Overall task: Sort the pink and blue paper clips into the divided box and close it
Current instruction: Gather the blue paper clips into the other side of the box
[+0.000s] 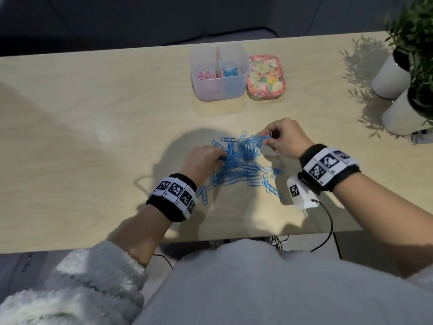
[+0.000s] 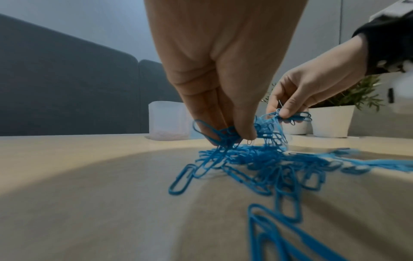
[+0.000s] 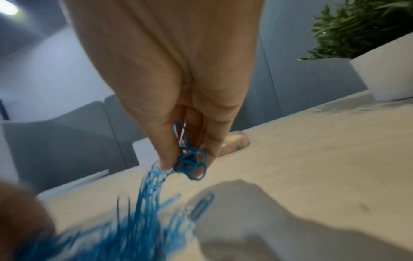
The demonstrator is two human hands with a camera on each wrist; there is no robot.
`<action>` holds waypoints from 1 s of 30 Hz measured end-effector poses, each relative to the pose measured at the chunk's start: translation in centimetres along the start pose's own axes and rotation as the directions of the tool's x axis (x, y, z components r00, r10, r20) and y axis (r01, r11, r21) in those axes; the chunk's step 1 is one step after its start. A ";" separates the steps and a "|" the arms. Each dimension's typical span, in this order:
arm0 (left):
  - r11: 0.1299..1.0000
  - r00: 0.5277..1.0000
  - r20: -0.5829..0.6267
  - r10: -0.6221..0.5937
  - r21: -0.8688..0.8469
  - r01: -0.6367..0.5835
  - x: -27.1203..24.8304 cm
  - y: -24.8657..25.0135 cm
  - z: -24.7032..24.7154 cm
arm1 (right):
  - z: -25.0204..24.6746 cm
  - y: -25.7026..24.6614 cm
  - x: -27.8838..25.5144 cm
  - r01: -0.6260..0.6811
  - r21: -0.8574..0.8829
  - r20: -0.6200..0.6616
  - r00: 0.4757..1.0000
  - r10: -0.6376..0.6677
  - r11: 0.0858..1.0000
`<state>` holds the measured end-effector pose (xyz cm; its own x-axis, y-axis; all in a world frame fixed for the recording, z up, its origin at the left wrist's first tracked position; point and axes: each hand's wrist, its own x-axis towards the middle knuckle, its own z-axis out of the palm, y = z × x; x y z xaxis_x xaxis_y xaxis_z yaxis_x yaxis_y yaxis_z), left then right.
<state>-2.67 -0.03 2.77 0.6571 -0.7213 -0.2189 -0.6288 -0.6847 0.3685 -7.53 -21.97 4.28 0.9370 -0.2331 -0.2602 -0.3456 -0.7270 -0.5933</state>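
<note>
A tangled heap of blue paper clips (image 1: 241, 165) lies on the wooden table (image 1: 93, 137) in front of me. My left hand (image 1: 206, 158) pinches a bunch of blue clips (image 2: 223, 136) at the heap's left side. My right hand (image 1: 283, 137) pinches another bunch (image 3: 190, 162) at the upper right, lifted a little with a string of clips hanging down. The clear divided box (image 1: 219, 73) stands open at the back, with pink clips (image 1: 205, 75) in its left compartment and blue clips (image 1: 230, 72) in its right. Its floral lid (image 1: 266, 77) lies just right of it.
Two potted plants in white pots (image 1: 393, 76) stand at the table's right end. A dark sofa (image 2: 67, 88) lies beyond the far edge. A black cable (image 1: 328, 221) runs from my right wrist over the near edge.
</note>
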 end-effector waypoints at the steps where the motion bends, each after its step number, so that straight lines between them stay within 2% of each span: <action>1: 1.000 1.000 -0.007 -0.005 -0.019 0.005 0.1 -0.1 -0.2 | -0.9 -0.2 1.0 -0.002 0.013 0.019 1.000 0.002 1.000; 4: 0.997 1.000 -0.014 -0.013 -0.073 0.012 0.3 -0.4 -0.8 | -3.5 -1.3 4.1 -0.027 0.040 0.062 0.998 0.024 0.999; 12: 0.955 0.996 -0.049 -0.069 -0.291 0.052 1.2 -1.5 -2.2 | -7.4 -5.8 12.7 -0.062 0.103 -0.090 0.993 0.072 0.993; 18: 0.897 0.986 -0.105 -0.128 -0.436 0.070 2.0 -2.1 -3.3 | -7.4 -9.0 16.2 -0.101 0.029 -0.251 0.962 0.105 0.994; 20: 0.882 0.983 -0.114 -0.144 -0.465 0.075 2.3 -2.1 -3.7 | -6.5 -9.6 17.3 -0.134 -0.003 -0.259 0.957 0.128 0.991; 23: 0.850 0.973 -0.137 -0.184 -0.520 0.088 3.1 -1.8 -4.4 | -5.0 -9.8 18.6 -0.168 -0.049 -0.201 0.967 0.154 0.985; 27: 0.835 0.953 -0.209 -0.220 -0.545 0.074 5.4 -1.0 -6.0 | -4.1 -9.1 19.0 -0.142 0.123 -0.151 0.976 0.160 0.982; 30: 0.786 0.926 -0.279 -0.253 -0.618 0.029 8.4 -0.5 -7.5 | -4.2 -7.8 18.1 -0.104 0.336 -0.210 0.961 0.182 0.936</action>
<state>6.25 -4.97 7.52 0.8841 -0.4653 -0.0437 -0.2186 -0.4943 0.8413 12.32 -23.26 7.41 0.8479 -0.4917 -0.1982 -0.4380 -0.4392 -0.7844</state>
